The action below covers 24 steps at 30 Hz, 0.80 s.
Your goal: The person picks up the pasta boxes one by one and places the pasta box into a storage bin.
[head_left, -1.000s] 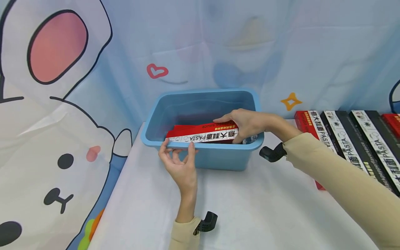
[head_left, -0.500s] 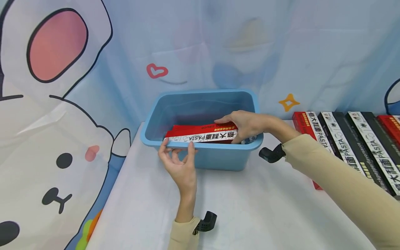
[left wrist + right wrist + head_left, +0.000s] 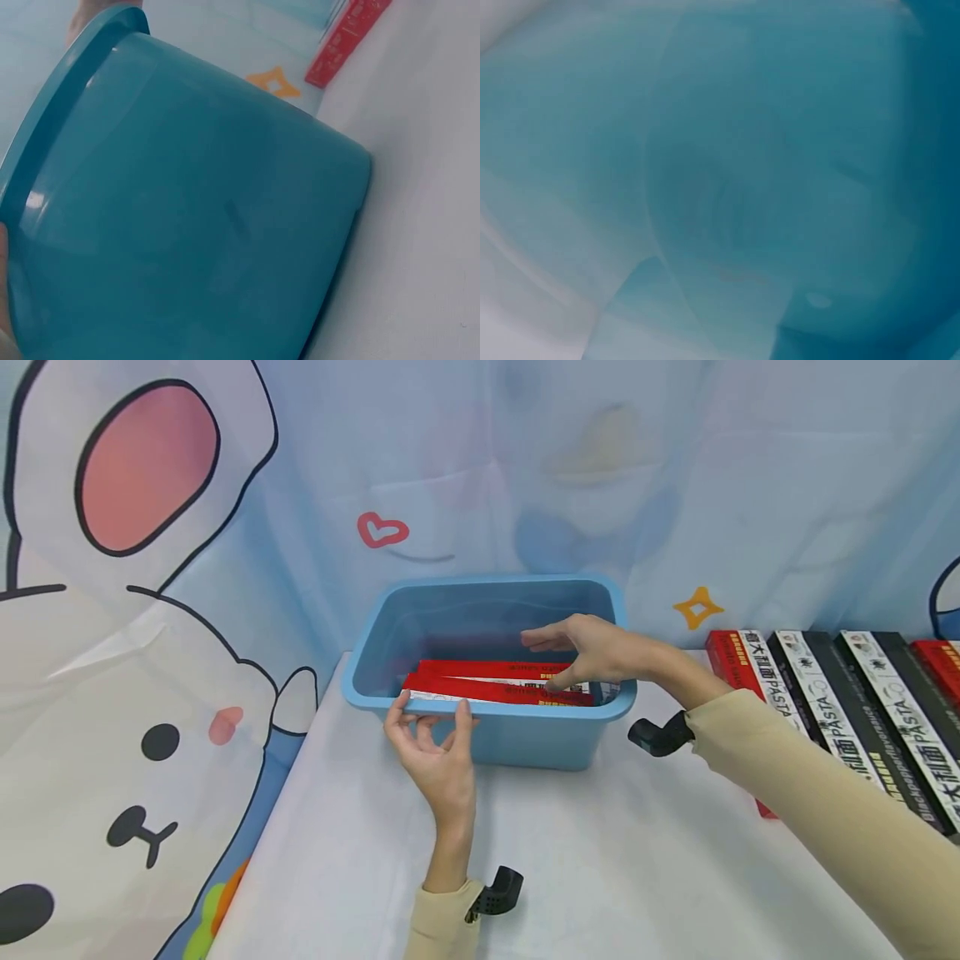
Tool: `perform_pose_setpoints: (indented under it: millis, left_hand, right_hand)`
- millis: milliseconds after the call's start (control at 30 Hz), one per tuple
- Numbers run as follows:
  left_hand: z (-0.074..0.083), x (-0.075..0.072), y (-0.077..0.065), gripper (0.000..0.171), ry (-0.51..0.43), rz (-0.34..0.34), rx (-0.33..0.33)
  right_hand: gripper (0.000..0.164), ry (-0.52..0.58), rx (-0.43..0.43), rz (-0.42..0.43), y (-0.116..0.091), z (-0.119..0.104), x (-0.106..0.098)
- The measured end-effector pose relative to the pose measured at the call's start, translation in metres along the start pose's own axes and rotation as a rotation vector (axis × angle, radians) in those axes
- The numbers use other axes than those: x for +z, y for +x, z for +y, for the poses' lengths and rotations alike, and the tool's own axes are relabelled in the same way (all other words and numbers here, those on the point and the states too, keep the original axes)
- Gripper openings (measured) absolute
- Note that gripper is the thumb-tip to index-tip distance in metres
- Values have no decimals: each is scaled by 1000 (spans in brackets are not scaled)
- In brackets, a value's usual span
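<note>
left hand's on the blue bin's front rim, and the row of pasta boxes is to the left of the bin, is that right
Not quite: the row of pasta boxes is to the right of the blue bin, as the head view shows. The left hand is indeed on the front rim.

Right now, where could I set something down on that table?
Bare white cloth shows in front of the blue tub, between left arm and right sleeve, and left of the tub. Crowded: the right, with pasta boxes side by side, and inside the tub, with red boxes.
</note>
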<state>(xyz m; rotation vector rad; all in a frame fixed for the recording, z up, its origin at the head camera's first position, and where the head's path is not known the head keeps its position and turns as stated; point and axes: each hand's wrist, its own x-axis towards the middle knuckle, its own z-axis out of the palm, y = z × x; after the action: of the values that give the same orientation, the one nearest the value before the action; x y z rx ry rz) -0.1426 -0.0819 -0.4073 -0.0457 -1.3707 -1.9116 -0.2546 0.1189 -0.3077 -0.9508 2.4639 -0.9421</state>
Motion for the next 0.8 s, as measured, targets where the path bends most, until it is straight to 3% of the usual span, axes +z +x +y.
perform_pose_setpoints:
  millis: [200,467,633,800]
  left_hand:
    - [0,1,1,69,3,0,-17]
    - [3,3,-2,69,-35,33,-52]
    - [6,5,-1,67,-69,38,-90]
    - [9,6,1,68,-104,60,-116]
  right_hand:
    - [63,81,-60,90,-7,1,1]
    - [54,245,-187,335,-42,10,7]
    - [53,194,-142,512,-82,18,10]
    - [58,55,-87,639,-124,37,28]
